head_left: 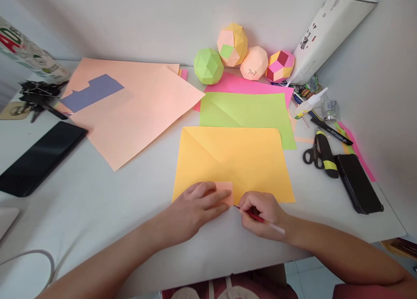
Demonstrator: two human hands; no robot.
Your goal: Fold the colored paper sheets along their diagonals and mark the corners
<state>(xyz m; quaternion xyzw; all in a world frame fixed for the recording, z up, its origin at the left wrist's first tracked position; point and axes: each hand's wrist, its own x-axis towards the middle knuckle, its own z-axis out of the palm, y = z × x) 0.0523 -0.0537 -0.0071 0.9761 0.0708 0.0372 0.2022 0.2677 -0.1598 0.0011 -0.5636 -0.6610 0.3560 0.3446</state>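
- Hand, left [192, 210]: lying palm down, fingers loosely extended, pressing small peach paper piece [225, 186] onto near edge of yellow-orange sheet [241, 156].
- Hand, right [262, 214]: pinching red pen [256, 216] between curled fingers, holding tip just beside near right corner of peach paper piece.
- Yellow-orange sheet: overlapping green sheet [250, 110], itself covering part of pink sheet [250, 84].
- Paper polyhedra [233, 45], four: clustering near wall [140, 21].
- Scissors [313, 155]: resting farther right.

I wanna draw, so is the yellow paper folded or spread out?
Spread out: the yellow paper lies flat, a faint crease slanting from its far left corner.
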